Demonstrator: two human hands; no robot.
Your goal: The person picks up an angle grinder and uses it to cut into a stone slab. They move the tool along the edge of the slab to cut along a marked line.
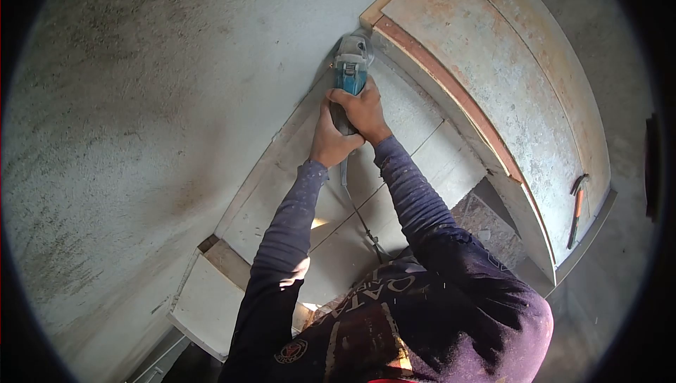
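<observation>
A blue and grey angle grinder (pixel 350 66) is held in both hands at the upper middle, in the corner where the wall meets the curved ledge. My left hand (pixel 332 135) wraps round the lower part of its body. Higher up, my right hand (pixel 364 110) grips the body from the right side. The grinder's head points away from me, and its disc is hard to make out. A cable (pixel 361 220) runs from its rear end down over the tiles (pixel 415 165) toward my body.
A rough grey wall (pixel 141 101) rises on the left. The curved ledge (pixel 493 80) on the right bears a hammer (pixel 577 210) with an orange handle. A white slab (pixel 215 305) lies at the lower left. Rough uncovered ground (pixel 486 224) shows right of the tiles.
</observation>
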